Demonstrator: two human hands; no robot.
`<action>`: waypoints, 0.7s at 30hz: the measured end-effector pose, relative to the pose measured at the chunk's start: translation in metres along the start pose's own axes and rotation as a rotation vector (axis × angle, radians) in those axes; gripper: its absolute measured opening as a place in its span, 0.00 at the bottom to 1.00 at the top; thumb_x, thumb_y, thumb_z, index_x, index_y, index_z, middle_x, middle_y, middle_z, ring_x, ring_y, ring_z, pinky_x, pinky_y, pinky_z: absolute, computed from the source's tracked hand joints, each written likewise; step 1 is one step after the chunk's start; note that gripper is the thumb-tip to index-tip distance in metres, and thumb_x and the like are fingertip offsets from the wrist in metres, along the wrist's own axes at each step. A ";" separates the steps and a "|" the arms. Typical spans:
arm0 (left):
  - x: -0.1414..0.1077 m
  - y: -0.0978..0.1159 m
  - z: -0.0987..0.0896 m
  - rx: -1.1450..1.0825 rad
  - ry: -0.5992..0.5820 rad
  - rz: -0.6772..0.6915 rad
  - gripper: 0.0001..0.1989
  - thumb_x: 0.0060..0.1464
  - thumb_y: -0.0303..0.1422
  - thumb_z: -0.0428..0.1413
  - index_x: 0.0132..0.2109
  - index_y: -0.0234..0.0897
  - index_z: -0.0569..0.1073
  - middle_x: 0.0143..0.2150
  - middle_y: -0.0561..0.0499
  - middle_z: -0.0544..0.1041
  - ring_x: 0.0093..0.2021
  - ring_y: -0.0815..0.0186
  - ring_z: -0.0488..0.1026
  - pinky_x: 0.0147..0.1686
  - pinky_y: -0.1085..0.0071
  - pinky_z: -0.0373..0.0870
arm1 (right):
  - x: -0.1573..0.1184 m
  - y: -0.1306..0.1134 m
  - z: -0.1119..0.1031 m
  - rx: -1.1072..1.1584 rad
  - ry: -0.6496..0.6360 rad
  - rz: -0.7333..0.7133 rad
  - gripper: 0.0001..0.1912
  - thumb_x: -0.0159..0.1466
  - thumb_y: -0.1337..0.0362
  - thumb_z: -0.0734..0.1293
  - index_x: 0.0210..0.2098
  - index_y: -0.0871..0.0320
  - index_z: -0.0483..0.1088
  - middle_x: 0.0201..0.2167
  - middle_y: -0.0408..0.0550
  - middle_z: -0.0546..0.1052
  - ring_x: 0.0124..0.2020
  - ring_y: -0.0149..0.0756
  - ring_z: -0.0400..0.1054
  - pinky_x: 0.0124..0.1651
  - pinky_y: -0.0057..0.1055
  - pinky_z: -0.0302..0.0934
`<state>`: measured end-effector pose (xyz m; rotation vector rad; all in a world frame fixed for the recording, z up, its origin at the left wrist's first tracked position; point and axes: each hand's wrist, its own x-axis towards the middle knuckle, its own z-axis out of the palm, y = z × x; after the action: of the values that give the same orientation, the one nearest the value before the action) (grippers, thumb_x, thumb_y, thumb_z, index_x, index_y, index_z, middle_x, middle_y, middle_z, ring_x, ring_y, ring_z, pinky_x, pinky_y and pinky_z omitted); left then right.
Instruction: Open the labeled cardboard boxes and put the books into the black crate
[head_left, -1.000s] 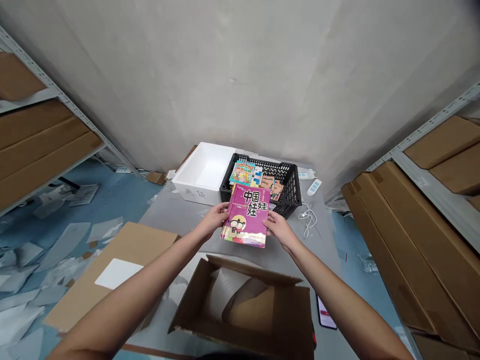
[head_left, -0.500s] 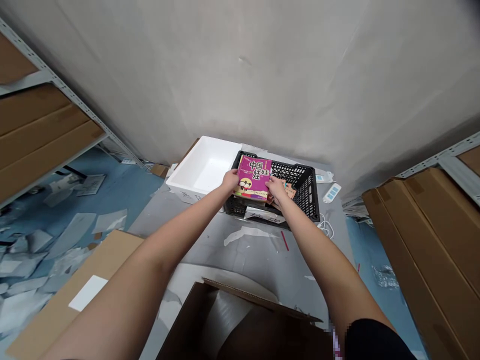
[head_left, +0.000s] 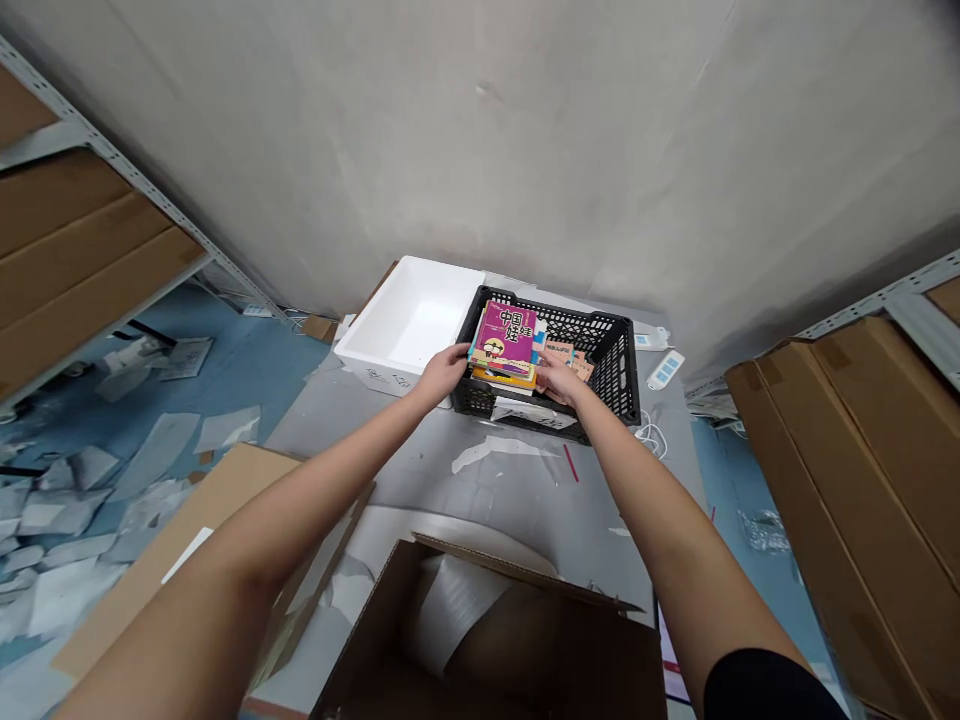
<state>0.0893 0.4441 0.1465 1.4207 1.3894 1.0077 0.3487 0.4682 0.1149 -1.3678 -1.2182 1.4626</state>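
Book (head_left: 506, 337) lies flat on a stack (head_left: 504, 379) in the black crate (head_left: 616, 375), beside a white foam box (head_left: 405, 320); left hand (head_left: 444, 373) and right hand (head_left: 559, 378) sit half-open at its side edges, as if squaring it, though whether either grips it cannot be told.

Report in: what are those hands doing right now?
Left hand and right hand open at the book edges. Magenta 中国娃娃 book lying on stacked books in black plastic crate. White foam box beside crate.
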 end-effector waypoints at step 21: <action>-0.362 0.002 -0.072 -0.056 -0.096 -0.543 0.39 0.44 0.50 0.62 0.62 0.41 0.67 0.62 0.40 0.68 0.61 0.50 0.66 0.58 0.56 0.66 | -0.446 0.052 -0.050 -0.253 0.461 0.146 0.40 0.60 0.43 0.66 0.67 0.48 0.55 0.67 0.51 0.59 0.67 0.50 0.54 0.67 0.51 0.48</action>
<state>0.0046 0.0858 0.1798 0.9543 1.5445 0.6104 0.4551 0.0331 0.1769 -1.8744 -1.0390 1.0226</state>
